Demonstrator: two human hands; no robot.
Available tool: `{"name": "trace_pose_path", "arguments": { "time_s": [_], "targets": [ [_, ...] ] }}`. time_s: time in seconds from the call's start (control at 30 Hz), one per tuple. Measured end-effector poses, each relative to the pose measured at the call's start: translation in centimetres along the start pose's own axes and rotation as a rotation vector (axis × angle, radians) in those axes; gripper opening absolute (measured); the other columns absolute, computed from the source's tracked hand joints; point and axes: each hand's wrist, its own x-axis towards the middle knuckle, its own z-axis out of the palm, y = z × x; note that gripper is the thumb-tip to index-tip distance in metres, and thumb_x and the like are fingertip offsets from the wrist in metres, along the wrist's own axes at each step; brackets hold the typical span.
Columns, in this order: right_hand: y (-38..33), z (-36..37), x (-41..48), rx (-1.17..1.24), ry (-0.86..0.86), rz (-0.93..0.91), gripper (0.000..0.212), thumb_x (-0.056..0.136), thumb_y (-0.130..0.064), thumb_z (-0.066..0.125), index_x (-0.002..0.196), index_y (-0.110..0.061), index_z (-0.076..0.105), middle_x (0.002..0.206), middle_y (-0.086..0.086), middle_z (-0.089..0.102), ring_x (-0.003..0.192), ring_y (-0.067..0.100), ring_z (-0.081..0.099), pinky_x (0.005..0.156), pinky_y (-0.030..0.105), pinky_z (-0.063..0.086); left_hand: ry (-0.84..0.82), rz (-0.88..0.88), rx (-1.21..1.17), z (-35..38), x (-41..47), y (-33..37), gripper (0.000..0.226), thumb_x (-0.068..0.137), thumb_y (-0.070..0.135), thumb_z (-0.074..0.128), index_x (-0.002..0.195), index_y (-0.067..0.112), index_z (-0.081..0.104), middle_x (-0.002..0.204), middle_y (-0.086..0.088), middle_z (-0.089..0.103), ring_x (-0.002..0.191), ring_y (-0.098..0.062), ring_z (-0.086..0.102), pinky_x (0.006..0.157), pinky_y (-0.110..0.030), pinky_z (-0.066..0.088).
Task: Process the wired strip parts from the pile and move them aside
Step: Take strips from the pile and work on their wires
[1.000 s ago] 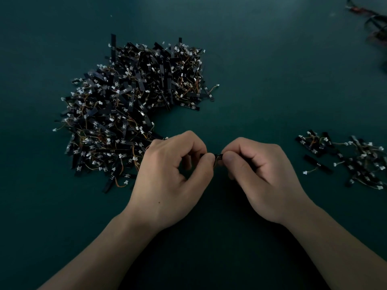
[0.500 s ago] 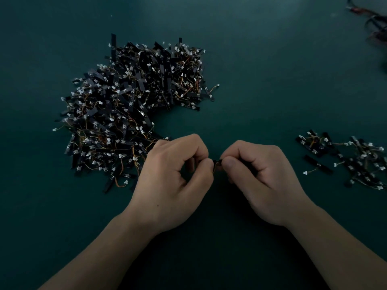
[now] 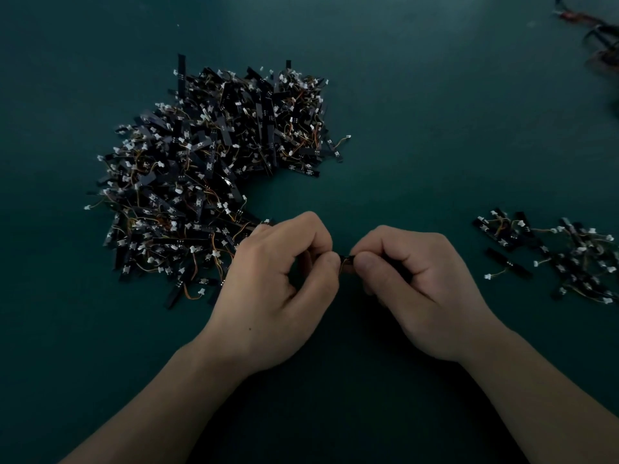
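A big pile of black wired strip parts [image 3: 214, 175] with white connectors and orange wires lies at the upper left of the dark green table [image 3: 418, 122]. A smaller heap of the same parts [image 3: 562, 256] sits at the right. In the middle, my left hand [image 3: 281, 293] and my right hand [image 3: 422, 289] meet thumb to thumb, both pinching one small black strip part [image 3: 346, 260]. Most of that part is hidden by my fingers.
Dark cables with a reddish wire [image 3: 599, 38] lie at the far top right corner. My left hand's knuckles are close to the near edge of the big pile.
Both hands have drifted slightly lower and stay pinched on the same part. The piles have not moved.
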Motion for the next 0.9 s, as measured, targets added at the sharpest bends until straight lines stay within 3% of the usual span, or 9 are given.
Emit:
{"name": "trace_pose_path", "arguments": {
  "time_s": [0.17, 0.33, 0.47, 0.53, 0.6, 0.63, 0.7, 0.8, 0.9],
  "targets": [
    [0.2, 0.0, 0.0, 0.002, -0.005, 0.014, 0.020, 0.101, -0.031, 0.055, 0.085, -0.028, 0.066, 0.067, -0.007, 0.062, 0.055, 0.011, 0.056, 0.052, 0.017, 0.042, 0.008, 0.010, -0.010, 0.2, 0.0, 0.0, 0.021, 0.092, 0.021, 0.051, 0.076, 0.008, 0.055, 0.062, -0.002, 0.053, 0.056, -0.024, 0.050, 0.056, -0.034, 0.040],
    [0.2, -0.1, -0.1, 0.025, -0.038, 0.018, 0.022, 0.101, -0.031, 0.055, 0.082, -0.027, 0.065, 0.066, -0.007, 0.060, 0.055, 0.011, 0.053, 0.051, 0.019, 0.041, 0.037, 0.004, 0.000, 0.1, -0.2, 0.0, 0.020, 0.091, 0.022, 0.052, 0.075, 0.010, 0.055, 0.064, 0.002, 0.054, 0.059, -0.022, 0.052, 0.061, -0.027, 0.039],
    [0.4, 0.0, 0.0, 0.007, -0.110, 0.015, 0.041, 0.100, -0.031, 0.051, 0.063, -0.013, 0.051, 0.054, 0.001, 0.046, 0.046, 0.014, 0.041, 0.045, 0.027, 0.033, 0.063, -0.004, 0.017, 0.1, -0.2, 0.3, 0.017, 0.094, 0.025, 0.053, 0.081, 0.016, 0.060, 0.074, 0.010, 0.060, 0.071, -0.017, 0.060, 0.069, -0.030, 0.042],
    [0.5, 0.1, -0.3, 0.005, -0.031, -0.031, 0.041, 0.100, -0.026, 0.049, 0.062, -0.013, 0.045, 0.054, -0.003, 0.043, 0.047, 0.009, 0.038, 0.046, 0.024, 0.031, 0.173, 0.016, 0.093, 0.2, -0.2, 0.3, 0.014, 0.097, 0.023, 0.053, 0.092, 0.019, 0.065, 0.087, 0.016, 0.062, 0.086, -0.010, 0.061, 0.078, -0.035, 0.045],
    [0.6, 0.2, -0.4, 0.016, 0.149, -0.136, 0.032, 0.108, -0.027, 0.045, 0.079, -0.021, 0.056, 0.071, -0.012, 0.055, 0.057, 0.008, 0.050, 0.056, 0.017, 0.037, 0.343, -0.009, 0.198, -0.1, -0.2, 0.0, 0.016, 0.096, 0.018, 0.051, 0.102, 0.022, 0.066, 0.096, 0.017, 0.060, 0.096, -0.010, 0.057, 0.088, -0.037, 0.044],
    [0.6, 0.3, -0.3, 0.031, 0.230, -0.199, 0.025, 0.113, -0.031, 0.040, 0.103, -0.028, 0.063, 0.089, -0.011, 0.065, 0.066, 0.010, 0.058, 0.064, 0.016, 0.042, 0.391, -0.051, 0.260, -0.3, -0.1, -0.2, 0.020, 0.093, 0.014, 0.051, 0.104, 0.023, 0.065, 0.100, 0.017, 0.058, 0.099, -0.012, 0.053, 0.093, -0.034, 0.040],
    [0.9, 0.6, 0.0, 0.023, 0.307, -0.274, 0.044, 0.116, -0.036, 0.035, 0.158, -0.025, 0.036, 0.123, -0.002, 0.067, 0.083, 0.019, 0.066, 0.076, 0.020, 0.048, 0.352, -0.183, 0.353, -0.6, 0.0, -0.8, 0.035, 0.083, 0.007, 0.049, 0.108, 0.027, 0.063, 0.112, 0.019, 0.056, 0.110, -0.012, 0.046, 0.098, -0.025, 0.028],
    [1.4, 0.9, 0.1, -0.044, 0.215, -0.187, 0.076, 0.111, -0.026, 0.046, 0.168, -0.028, -0.005, 0.147, -0.007, 0.057, 0.102, 0.024, 0.067, 0.086, 0.023, 0.051, 0.155, -0.321, 0.477, -0.3, 0.0, -1.4, 0.050, 0.077, 0.004, 0.047, 0.120, 0.027, 0.061, 0.126, 0.014, 0.056, 0.123, -0.017, 0.038, 0.100, -0.029, 0.020],
    [1.9, 1.1, -0.1, -0.085, 0.151, -0.092, 0.080, 0.106, -0.028, 0.053, 0.170, -0.030, 0.004, 0.155, -0.015, 0.050, 0.114, 0.019, 0.066, 0.091, 0.018, 0.048, 0.075, -0.277, 0.604, 0.0, -0.3, -1.8, 0.053, 0.080, -0.002, 0.049, 0.124, 0.026, 0.061, 0.125, 0.010, 0.060, 0.122, -0.023, 0.041, 0.098, -0.031, 0.020]
  ]
}}
